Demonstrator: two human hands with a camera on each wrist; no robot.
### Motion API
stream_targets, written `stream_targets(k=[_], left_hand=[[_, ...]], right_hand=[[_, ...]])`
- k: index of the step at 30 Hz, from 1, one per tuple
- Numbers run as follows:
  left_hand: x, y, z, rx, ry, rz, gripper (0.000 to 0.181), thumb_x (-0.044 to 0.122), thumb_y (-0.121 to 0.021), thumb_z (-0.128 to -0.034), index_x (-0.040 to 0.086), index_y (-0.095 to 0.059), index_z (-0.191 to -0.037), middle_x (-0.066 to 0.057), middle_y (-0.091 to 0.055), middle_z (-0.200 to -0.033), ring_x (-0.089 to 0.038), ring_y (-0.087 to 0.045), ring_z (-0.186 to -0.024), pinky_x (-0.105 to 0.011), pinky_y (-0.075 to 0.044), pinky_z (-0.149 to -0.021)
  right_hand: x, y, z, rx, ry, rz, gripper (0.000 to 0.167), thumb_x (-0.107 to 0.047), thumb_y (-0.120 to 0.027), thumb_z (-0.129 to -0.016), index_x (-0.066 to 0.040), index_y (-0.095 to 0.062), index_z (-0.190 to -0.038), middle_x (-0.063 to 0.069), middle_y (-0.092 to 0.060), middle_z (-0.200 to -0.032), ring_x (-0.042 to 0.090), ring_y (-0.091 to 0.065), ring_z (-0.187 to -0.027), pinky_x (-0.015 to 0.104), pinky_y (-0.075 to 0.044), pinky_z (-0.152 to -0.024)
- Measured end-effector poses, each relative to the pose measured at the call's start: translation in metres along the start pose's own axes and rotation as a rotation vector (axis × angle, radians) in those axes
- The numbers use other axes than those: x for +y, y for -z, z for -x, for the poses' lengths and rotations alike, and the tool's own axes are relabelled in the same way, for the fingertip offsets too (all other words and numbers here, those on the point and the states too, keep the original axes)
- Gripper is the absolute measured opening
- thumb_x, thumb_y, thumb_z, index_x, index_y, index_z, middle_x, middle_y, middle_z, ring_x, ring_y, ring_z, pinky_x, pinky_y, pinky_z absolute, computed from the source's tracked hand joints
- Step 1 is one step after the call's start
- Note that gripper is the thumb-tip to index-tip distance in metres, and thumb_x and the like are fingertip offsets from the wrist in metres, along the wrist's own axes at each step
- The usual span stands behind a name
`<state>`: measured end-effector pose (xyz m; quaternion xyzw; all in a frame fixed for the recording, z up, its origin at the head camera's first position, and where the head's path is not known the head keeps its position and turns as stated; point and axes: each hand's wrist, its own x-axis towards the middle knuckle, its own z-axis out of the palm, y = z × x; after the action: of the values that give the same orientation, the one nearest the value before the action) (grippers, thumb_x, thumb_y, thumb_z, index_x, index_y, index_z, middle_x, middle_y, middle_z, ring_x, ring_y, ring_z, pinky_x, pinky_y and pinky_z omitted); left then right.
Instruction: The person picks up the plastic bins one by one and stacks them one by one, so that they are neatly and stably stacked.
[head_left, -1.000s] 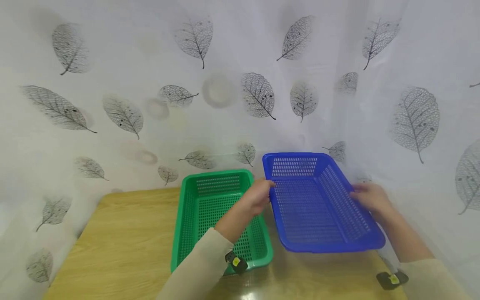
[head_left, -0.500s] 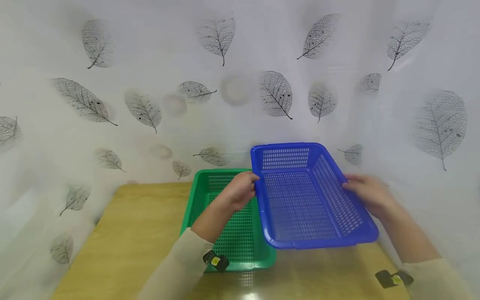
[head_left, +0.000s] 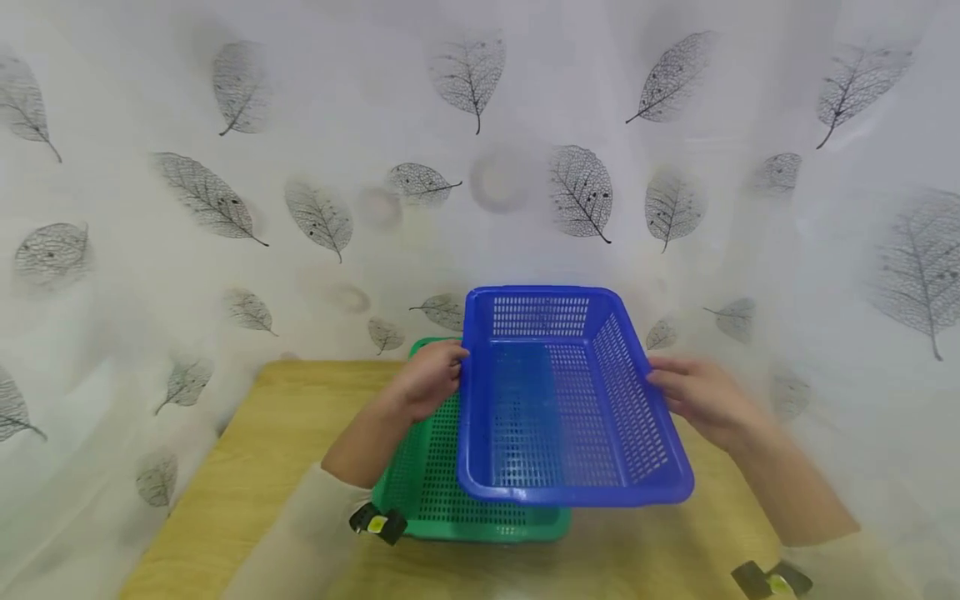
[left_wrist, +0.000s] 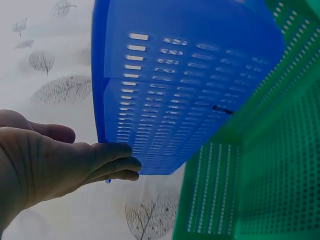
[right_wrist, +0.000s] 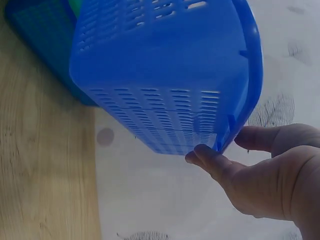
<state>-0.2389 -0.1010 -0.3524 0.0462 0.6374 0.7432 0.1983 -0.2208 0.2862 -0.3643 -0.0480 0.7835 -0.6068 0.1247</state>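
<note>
A blue plastic basket point(head_left: 592, 417) with slotted walls hangs in the air, partly over the green basket point(head_left: 427, 500) that stands on the table. My left hand point(head_left: 429, 379) grips its left rim; in the left wrist view the fingers point(left_wrist: 112, 162) lie under that rim against the outer wall. On the opposite side my right hand point(head_left: 701, 400) pinches the right rim, thumb above and fingers point(right_wrist: 210, 157) beneath. Nothing lies inside the blue basket. Much of the green basket's right part is seen only through the blue mesh.
The wooden table point(head_left: 300, 450) extends to both sides of the green basket. Behind it hangs a pale curtain point(head_left: 360, 100) printed with grey leaves, close to the table's back edge. Each wrist carries a small dark strapped device point(head_left: 378, 523).
Both hands have carried the blue basket to the left, from beside the green basket to partly over it. The head view has turned a little left.
</note>
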Motion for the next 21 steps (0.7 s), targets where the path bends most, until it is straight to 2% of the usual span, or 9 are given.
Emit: stream_targets(k=[3, 9, 12, 17, 21], left_hand=[[-0.003, 0.015, 0.009, 0.000, 0.004, -0.007, 0.054, 0.003, -0.028, -0.1093, -0.017, -0.019, -0.158, -0.030, -0.023, -0.169, -0.043, -0.019, -0.159, -0.053, -0.024, -0.128], [-0.008, 0.038, 0.023, -0.069, 0.003, -0.049, 0.055, 0.004, -0.023, -0.1081, -0.017, -0.015, -0.159, -0.032, -0.019, -0.169, -0.043, -0.016, -0.160, -0.054, -0.022, -0.129], [-0.008, 0.047, 0.028, -0.078, 0.002, -0.055, 0.054, 0.003, -0.022, -0.1073, -0.019, -0.019, -0.157, -0.034, -0.022, -0.167, -0.043, -0.020, -0.159, -0.053, -0.024, -0.128], [-0.007, 0.058, 0.031, -0.048, 0.007, -0.084, 0.052, 0.006, -0.023, -0.1099, -0.017, -0.026, -0.157, -0.033, -0.031, -0.163, -0.043, -0.031, -0.155, -0.051, -0.033, -0.124], [-0.012, 0.063, 0.030, -0.022, 0.027, -0.144, 0.050, 0.004, -0.024, -0.1107, -0.015, -0.030, -0.156, -0.033, -0.037, -0.160, -0.043, -0.038, -0.150, -0.051, -0.036, -0.122]], right_hand=[[-0.005, -0.015, -0.001, -0.010, 0.008, -0.002, 0.053, -0.011, -0.053, -0.111, 0.016, -0.039, -0.154, 0.031, -0.053, -0.149, 0.016, -0.068, -0.117, 0.023, -0.056, -0.098], [-0.010, -0.039, -0.001, -0.058, 0.021, -0.065, 0.051, -0.006, -0.050, -0.110, 0.018, -0.037, -0.153, 0.034, -0.053, -0.148, 0.018, -0.068, -0.119, 0.025, -0.056, -0.100], [-0.011, -0.047, 0.000, -0.084, 0.036, -0.086, 0.051, -0.005, -0.048, -0.111, 0.018, -0.034, -0.154, 0.034, -0.052, -0.149, 0.018, -0.067, -0.119, 0.023, -0.055, -0.100], [-0.012, -0.060, -0.001, -0.072, 0.047, -0.105, 0.054, -0.005, -0.050, -0.109, 0.017, -0.033, -0.155, 0.036, -0.048, -0.152, 0.021, -0.067, -0.122, 0.025, -0.055, -0.101], [-0.010, -0.068, -0.003, -0.056, 0.049, -0.114, 0.054, -0.003, -0.049, -0.109, 0.018, -0.032, -0.155, 0.037, -0.045, -0.155, 0.028, -0.062, -0.131, 0.026, -0.055, -0.102]])
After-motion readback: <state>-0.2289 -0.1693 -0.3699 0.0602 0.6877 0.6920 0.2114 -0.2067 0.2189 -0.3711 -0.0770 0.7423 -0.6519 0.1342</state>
